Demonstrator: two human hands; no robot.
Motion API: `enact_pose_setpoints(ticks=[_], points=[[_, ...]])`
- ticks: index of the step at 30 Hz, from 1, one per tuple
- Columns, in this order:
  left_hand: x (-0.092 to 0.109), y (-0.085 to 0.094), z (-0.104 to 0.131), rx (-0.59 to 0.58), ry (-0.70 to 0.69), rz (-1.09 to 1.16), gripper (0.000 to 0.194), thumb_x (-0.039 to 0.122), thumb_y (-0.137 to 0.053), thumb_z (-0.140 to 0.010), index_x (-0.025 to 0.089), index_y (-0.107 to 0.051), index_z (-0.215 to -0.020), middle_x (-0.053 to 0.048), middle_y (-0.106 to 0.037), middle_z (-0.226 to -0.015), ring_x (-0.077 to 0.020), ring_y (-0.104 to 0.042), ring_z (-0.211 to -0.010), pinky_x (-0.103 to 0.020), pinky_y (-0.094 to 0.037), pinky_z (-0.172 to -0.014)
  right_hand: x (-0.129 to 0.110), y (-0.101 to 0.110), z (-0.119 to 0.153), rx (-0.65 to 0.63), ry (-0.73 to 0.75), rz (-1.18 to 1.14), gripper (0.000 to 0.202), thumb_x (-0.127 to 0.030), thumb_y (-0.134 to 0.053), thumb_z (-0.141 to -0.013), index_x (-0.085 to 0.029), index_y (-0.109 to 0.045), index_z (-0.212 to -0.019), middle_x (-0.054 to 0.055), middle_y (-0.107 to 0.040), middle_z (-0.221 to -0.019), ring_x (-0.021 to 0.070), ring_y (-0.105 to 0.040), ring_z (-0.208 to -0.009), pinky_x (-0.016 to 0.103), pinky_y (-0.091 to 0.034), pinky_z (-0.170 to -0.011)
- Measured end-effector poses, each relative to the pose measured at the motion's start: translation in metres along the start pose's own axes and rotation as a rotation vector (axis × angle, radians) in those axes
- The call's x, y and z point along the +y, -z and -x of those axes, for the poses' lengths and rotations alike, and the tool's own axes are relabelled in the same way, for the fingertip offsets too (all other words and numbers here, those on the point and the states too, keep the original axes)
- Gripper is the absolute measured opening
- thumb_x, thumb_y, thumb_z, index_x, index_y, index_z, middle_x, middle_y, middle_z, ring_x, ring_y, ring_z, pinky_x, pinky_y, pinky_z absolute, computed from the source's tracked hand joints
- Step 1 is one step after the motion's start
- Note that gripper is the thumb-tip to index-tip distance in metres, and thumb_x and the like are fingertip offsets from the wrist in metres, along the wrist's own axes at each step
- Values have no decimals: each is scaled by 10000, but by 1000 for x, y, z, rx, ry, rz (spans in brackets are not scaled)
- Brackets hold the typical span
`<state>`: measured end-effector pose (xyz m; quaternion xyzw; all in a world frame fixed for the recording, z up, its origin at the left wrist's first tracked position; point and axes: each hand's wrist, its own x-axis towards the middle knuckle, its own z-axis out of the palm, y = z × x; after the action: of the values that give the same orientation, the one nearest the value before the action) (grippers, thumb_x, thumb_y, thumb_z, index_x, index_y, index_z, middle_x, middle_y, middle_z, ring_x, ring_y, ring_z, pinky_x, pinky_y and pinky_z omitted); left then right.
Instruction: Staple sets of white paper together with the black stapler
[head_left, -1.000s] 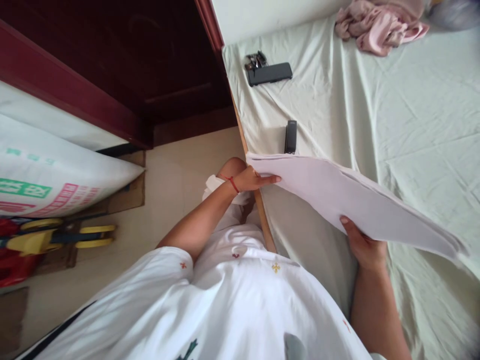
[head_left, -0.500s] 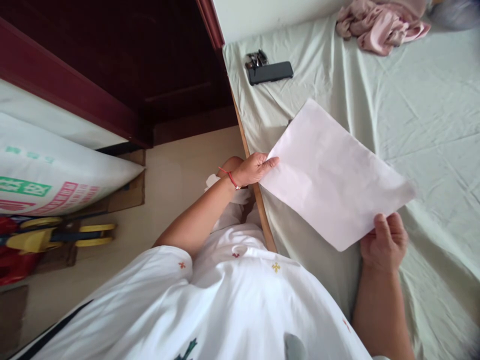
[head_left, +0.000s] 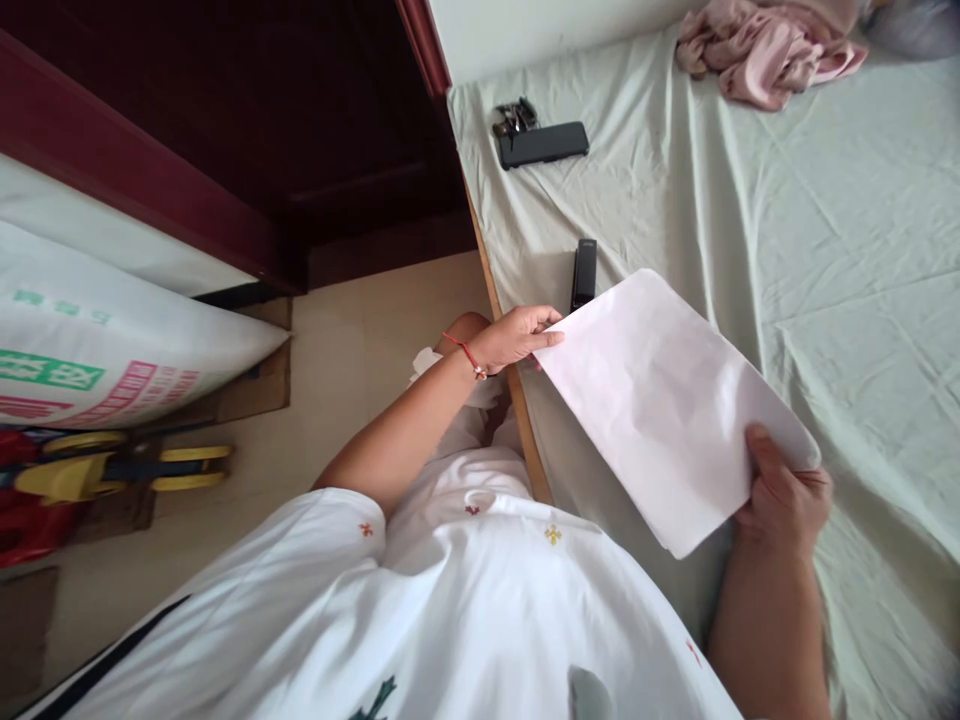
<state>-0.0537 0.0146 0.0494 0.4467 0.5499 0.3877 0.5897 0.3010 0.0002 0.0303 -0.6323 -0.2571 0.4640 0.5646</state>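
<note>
A white sheet of paper, perhaps several sheets together, is held above the pale green bed sheet. My left hand, with a red string bracelet at the wrist, pinches its left corner between thumb and fingers. At the lower right edge my right hand grips it, thumb on top and the other fingers mostly hidden beneath. Just beyond the paper's left corner lies a black stapler-like object, its near end close to the paper.
A black phone lies by a small bunch of keys or metal bits. Crumpled pink cloth is at the back. On the floor to the left are a white printed sack and a yellow-and-red item. A wooden edge borders the bed.
The paper has tilted and come down toward me, uncovering the black stapler-like object behind it. My right hand has shifted slightly right and grips further onto the sheet.
</note>
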Motion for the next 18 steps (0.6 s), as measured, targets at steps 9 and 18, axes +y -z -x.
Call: enact_pose_setpoints(ticks=[9, 18], points=[[5, -12, -5, 205, 195, -70, 188, 22, -558, -907, 132, -598, -759, 61, -506, -489, -29, -428, -379, -162, -255, -428, 0, -4, 4, 16, 57, 35, 277, -282, -924, -549, -165, -699, -662, -54, -671, -616, 85, -575, -503, 187, -530, -485], [6, -13, -16, 282, 65, -80, 124, 56, -631, -819, 121, -649, -715, 63, -484, -523, -32, -371, -440, -189, -264, -476, -7, 11, -7, -150, -81, 208, 357, -291, -938, -483, -204, -740, -767, -40, -664, -612, 109, -555, -473, 197, -472, -398]])
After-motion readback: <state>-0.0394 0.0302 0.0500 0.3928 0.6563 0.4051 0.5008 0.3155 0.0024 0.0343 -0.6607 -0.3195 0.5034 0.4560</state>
